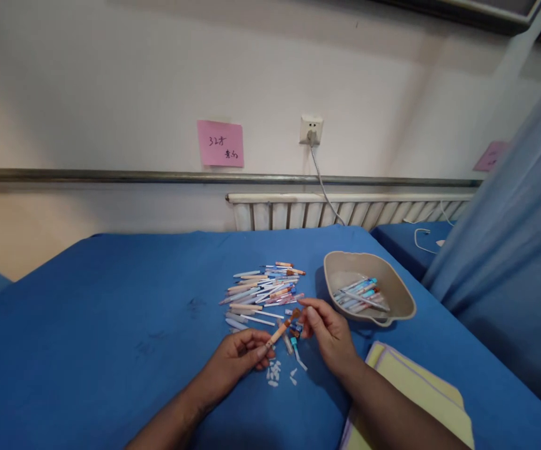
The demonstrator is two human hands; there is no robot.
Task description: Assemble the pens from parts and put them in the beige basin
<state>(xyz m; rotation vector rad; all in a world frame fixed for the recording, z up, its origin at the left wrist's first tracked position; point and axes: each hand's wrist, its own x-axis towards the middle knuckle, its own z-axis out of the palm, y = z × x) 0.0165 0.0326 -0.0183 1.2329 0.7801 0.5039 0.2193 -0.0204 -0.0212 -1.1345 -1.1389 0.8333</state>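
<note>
My left hand [245,353] is closed round the lower end of an orange pen [278,333] with a brown upper part, tilted up to the right. At that brown end, the fingers of my right hand [325,329] are pinched together; exactly what lies between the fingertips is partly hidden. Just beyond both hands spreads a pile of pen parts [263,289], with pale barrels, white tubes and coloured pieces. Below the pen are several small white plastic bits [274,373]. A white tube with a turquoise end [298,354] lies beside them.
To the right stands a beige plastic basin [399,284] with several pens [359,294] inside. A folded yellow cloth [420,390] lies under my right forearm. Blue sheeting [111,325] covers the table. A blue curtain [514,206] hangs at the right; a radiator [298,214] runs behind.
</note>
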